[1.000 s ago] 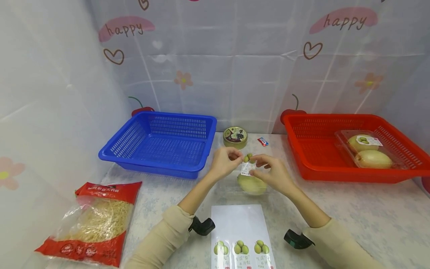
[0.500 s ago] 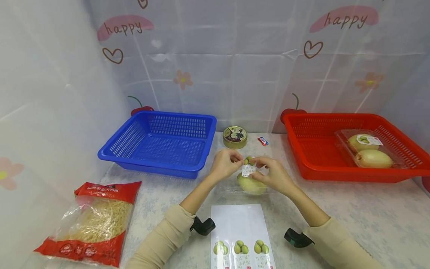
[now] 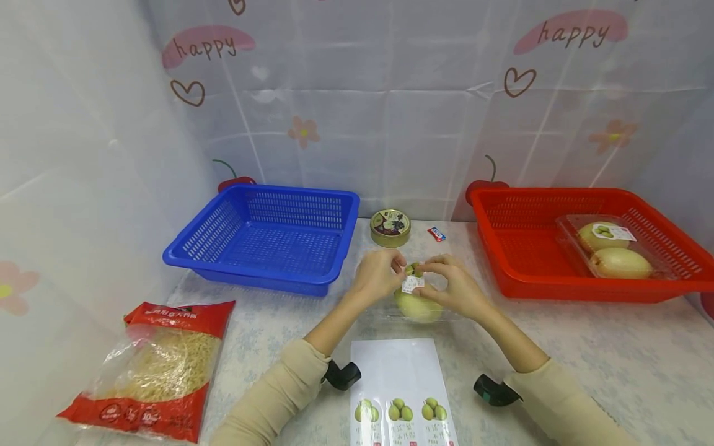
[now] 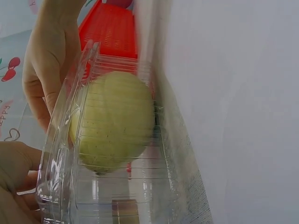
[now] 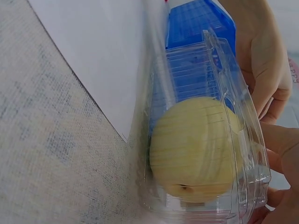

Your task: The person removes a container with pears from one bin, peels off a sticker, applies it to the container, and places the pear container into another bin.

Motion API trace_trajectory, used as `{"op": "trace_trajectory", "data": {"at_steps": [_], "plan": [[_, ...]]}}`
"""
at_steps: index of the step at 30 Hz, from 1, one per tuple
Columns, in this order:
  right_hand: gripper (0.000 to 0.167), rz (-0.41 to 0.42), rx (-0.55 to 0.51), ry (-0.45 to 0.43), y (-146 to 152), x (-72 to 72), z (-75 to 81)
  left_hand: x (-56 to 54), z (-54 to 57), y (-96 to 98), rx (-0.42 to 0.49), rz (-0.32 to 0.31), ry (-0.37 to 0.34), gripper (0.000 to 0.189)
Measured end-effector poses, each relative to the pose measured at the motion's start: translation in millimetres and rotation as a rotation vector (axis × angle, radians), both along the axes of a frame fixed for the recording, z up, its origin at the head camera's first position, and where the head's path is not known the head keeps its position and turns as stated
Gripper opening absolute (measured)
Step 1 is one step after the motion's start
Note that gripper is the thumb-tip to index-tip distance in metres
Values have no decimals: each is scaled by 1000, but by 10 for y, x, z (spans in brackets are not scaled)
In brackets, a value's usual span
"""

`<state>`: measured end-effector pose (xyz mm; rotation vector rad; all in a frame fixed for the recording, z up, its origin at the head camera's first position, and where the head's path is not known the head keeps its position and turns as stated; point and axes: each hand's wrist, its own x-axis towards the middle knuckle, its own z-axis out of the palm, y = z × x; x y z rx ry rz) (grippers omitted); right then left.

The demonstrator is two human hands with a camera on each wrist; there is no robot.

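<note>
A clear plastic clamshell box [image 3: 385,313] lies on the table with a pale yellow-green melon [image 3: 419,308] inside; both wrist views show the melon [image 4: 114,121] through its ribbed side. Over the lid is a small sticker [image 3: 413,284] printed with green fruit and writing. My left hand [image 3: 377,274] pinches its upper left edge, thumb and fingers curled together. From the right, my right hand [image 3: 456,288] holds the sticker's right side, index finger at the top and thumb lower down. The sticker is hidden from both wrist cameras.
A sheet of matching stickers [image 3: 393,368] lies in front of the box. A blue basket [image 3: 262,282] stands left; a red basket [image 3: 524,288] at right holds a labelled melon box [image 3: 661,266]. Behind are a round tin [image 3: 390,238] and small packet [image 3: 437,235]. Pasta bag [image 3: 167,365] lies front left.
The sticker has come down closer over the melon, its fruit picture now tilting back. My left hand has shifted slightly right and nearer; my right hand has barely moved.
</note>
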<state>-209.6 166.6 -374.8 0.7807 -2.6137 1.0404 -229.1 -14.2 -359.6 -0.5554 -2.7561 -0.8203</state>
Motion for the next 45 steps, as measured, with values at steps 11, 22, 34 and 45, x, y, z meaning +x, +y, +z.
{"op": "trace_trajectory", "data": {"at_steps": [11, 22, 34, 45], "plan": [[44, 34, 149, -20, 40, -93, 28, 51, -50, 2, -70, -46, 173, 18], [46, 25, 181, -31, 46, -141, 3, 12, -67, -74, -236, -70, -48, 26], [52, 7, 167, -2, 65, -142, -34, -30, -95, -185, -255, -167, -201, 45], [36, 36, 177, -22, 158, -22, -44, 15, -128, -302, -204, -243, -202, 45]]}}
